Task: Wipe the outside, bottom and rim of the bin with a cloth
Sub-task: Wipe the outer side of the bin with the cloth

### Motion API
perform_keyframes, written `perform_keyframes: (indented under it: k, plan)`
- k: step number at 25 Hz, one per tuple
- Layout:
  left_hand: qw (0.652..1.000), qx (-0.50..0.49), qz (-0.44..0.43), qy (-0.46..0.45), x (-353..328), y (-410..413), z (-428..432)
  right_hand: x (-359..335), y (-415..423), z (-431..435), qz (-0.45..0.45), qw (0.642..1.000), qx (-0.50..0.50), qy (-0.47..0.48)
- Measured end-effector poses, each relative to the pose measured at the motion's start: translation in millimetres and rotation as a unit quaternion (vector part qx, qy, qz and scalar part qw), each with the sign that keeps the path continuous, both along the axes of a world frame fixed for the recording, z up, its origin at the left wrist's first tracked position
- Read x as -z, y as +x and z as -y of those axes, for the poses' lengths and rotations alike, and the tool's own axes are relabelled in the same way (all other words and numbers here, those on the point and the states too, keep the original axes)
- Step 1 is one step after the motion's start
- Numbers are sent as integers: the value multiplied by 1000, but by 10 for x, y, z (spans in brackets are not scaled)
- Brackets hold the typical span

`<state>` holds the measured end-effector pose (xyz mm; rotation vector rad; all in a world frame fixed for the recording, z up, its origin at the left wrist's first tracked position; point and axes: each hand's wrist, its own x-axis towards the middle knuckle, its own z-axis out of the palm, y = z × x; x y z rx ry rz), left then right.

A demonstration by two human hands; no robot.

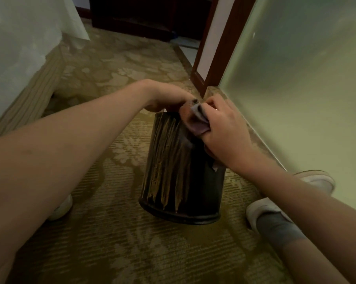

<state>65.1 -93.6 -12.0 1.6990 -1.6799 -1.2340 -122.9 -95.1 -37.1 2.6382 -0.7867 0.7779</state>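
Observation:
A dark round bin (173, 167) with gold streaks stands on the patterned carpet in the middle of the head view. One end of it rests on the carpet near me; the far end is under my hands. My left hand (166, 97) grips that far end, fingers curled over its edge. My right hand (224, 128) holds a small grey cloth (197, 117) bunched against the bin's upper right side. The far end of the bin is hidden by both hands.
A pale green wall (295, 78) runs close along the right. A dark wooden door frame (214, 54) stands just beyond the bin. White bedding (19, 48) hangs at the left. My white shoes (263, 210) sit on the carpet at either side.

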Motion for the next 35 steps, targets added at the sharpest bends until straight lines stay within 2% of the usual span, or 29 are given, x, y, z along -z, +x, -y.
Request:
perform_keyframes:
  k: [3,6,10,14,20,22,24,25,26,27,28,29,30,31,32,33,35]
  plan:
    - [999,6,-48,24,3,66,11,43,32,15,-48,995,40,-80]
    - [999,-15,-46,18,-20,19,2,37,40,14,-67,996,7,-57]
    - [997,-65,13,-27,72,-25,53,249,-86,-181,-137,989,-44,-15]
    - [988,-129,-37,-79,238,-4,71,449,-147,-467,-182,980,-73,-6]
    - [981,-159,-31,-103,239,5,42,765,-472,-821,-248,962,-109,42]
    - [980,-163,-25,-112,249,-32,61,772,-568,-877,-254,957,-100,104]
    - [977,-166,-11,-135,261,-82,102,633,-612,-817,-241,937,-81,239]
    - [978,-158,-2,-136,240,-114,102,496,-620,-739,-226,904,-65,356]
    - [980,-145,3,-140,221,-135,92,344,-618,-635,-188,843,-55,500]
    - [982,-137,-8,-128,205,-132,91,178,-613,-511,-131,785,-38,604]
    - [985,-139,-35,-100,183,-124,76,11,-600,-378,-67,767,-17,638]
    - [986,-141,-62,-71,153,-116,54,-156,-563,-258,-6,777,0,630]
    - [987,-129,-79,-47,123,-119,37,-295,-523,-159,37,815,12,578]
    - [991,-108,-79,-32,93,-119,33,-382,-472,-73,52,870,19,490]
    - [993,-88,-75,-24,60,-121,32,-416,-408,-11,40,924,12,381]
    - [995,-67,-71,-20,32,-125,27,-405,-342,18,14,962,-3,274]
    - [997,-31,-71,-8,-27,-127,11,-317,-233,22,-36,989,-44,139]
